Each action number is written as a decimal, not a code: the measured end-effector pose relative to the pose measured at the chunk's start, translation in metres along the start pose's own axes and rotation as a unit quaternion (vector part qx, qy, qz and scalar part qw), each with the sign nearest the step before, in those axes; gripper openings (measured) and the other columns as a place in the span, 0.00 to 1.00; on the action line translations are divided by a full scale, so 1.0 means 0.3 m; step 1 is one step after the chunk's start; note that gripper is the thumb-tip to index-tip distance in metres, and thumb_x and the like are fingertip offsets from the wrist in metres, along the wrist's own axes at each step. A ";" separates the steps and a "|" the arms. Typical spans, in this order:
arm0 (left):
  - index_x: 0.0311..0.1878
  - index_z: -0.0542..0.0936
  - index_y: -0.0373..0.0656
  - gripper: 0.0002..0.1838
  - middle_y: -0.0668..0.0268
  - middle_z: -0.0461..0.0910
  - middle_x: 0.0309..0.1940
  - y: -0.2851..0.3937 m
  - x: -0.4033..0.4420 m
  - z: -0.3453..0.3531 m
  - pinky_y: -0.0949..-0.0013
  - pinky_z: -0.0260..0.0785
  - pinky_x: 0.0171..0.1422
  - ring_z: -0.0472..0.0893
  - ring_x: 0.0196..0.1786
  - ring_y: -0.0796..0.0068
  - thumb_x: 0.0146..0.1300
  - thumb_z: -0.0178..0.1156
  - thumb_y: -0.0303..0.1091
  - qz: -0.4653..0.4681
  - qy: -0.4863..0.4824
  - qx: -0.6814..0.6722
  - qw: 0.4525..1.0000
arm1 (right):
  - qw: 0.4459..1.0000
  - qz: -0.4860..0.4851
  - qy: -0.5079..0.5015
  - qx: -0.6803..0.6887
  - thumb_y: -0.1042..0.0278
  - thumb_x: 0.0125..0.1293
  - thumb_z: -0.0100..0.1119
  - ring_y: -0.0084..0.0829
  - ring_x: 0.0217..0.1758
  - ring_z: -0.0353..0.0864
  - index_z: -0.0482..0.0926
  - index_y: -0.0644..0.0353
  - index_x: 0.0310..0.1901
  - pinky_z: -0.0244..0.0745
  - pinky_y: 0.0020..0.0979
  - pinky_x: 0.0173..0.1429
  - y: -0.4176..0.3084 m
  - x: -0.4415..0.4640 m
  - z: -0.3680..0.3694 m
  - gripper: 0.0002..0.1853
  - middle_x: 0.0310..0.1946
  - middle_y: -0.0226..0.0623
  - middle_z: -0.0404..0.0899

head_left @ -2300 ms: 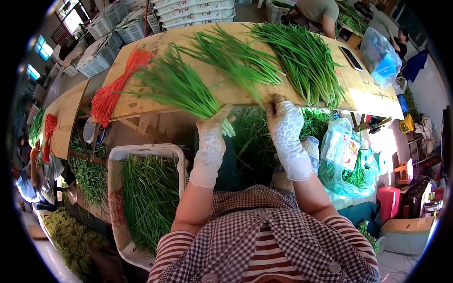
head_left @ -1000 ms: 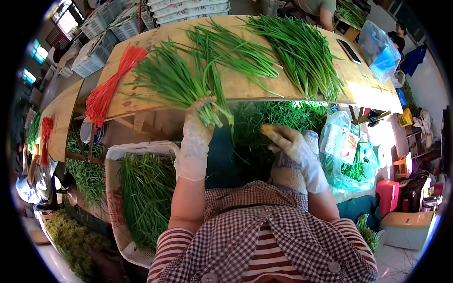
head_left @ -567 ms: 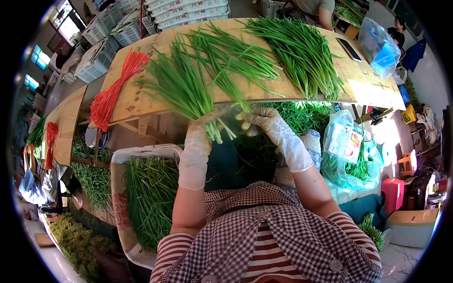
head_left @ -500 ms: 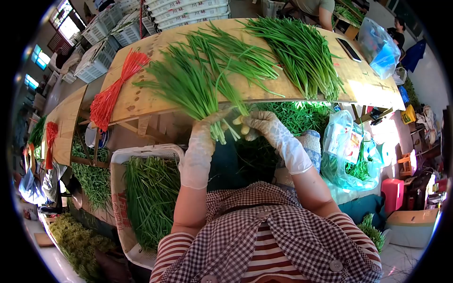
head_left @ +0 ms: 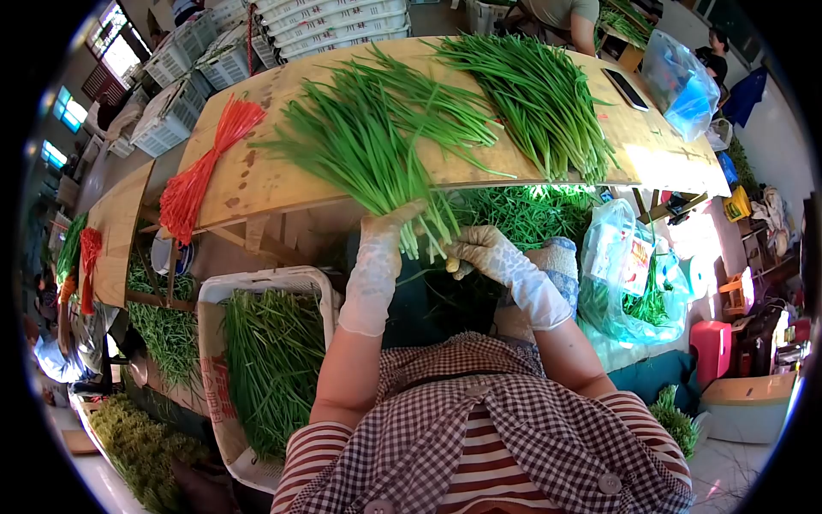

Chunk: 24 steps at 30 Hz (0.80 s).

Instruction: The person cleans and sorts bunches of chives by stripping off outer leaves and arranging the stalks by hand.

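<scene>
My left hand, in a stained whitish glove, is closed around the lower stalks of a bunch of garlic chives. The leaves fan out over the table's near edge, and the pale stalk ends point down towards me. My right hand, gloved likewise, is pinched just right of those ends. A thin green blade shows by its fingertips; what lies between them is hidden. Beyond the bunch, a loose spread of chives lies on the wooden table, with a larger pile of chives to its right.
Red ties hang over the table's left edge. A phone and a blue plastic bag lie at the right. A white basket of greens stands at my left, a clear bag at my right. Another person's arm is beyond the table.
The chives in my right hand have joined the bunch in my left, which looks fuller. My left hand has shifted slightly right; my right hand has dropped a little.
</scene>
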<state>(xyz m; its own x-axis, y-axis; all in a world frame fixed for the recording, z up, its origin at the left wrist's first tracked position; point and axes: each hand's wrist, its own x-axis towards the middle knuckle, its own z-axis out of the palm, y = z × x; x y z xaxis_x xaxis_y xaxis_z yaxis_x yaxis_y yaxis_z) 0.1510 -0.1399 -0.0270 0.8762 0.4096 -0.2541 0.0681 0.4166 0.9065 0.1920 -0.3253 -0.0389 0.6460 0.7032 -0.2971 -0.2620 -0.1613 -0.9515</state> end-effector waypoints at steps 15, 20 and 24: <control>0.39 0.79 0.28 0.13 0.53 0.83 0.33 0.004 -0.013 0.006 0.73 0.74 0.28 0.80 0.26 0.70 0.50 0.69 0.19 0.013 0.064 0.017 0.998 | 0.991 0.018 0.109 0.078 0.51 0.63 0.63 0.28 0.42 0.82 0.76 0.61 0.55 0.78 0.28 0.46 0.060 0.011 -0.112 0.26 0.42 0.40 0.82; 0.39 0.79 0.29 0.12 0.56 0.83 0.35 0.001 -0.054 0.054 0.72 0.77 0.33 0.82 0.30 0.70 0.51 0.68 0.18 0.001 0.103 -0.025 0.994 | 0.986 -0.035 0.153 -0.053 0.59 0.58 0.71 0.17 0.29 0.74 0.84 0.64 0.39 0.71 0.20 0.36 -0.002 0.057 0.019 0.16 0.29 0.30 0.83; 0.39 0.80 0.30 0.11 0.57 0.83 0.36 -0.019 -0.057 0.031 0.73 0.77 0.35 0.83 0.33 0.70 0.51 0.67 0.18 -0.011 0.059 -0.074 0.995 | 0.971 -0.084 0.199 -0.103 0.61 0.58 0.70 0.17 0.27 0.73 0.84 0.65 0.36 0.71 0.22 0.35 -0.003 0.072 0.047 0.14 0.26 0.29 0.82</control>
<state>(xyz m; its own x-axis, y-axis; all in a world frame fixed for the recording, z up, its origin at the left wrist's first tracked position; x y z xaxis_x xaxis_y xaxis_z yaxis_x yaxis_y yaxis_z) 0.1401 -0.1568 -0.0248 0.8122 0.4878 -0.3199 0.0084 0.5386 0.8425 0.1961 -0.3003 -0.0435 0.9037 0.4151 -0.1047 -0.0068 -0.2308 -0.9730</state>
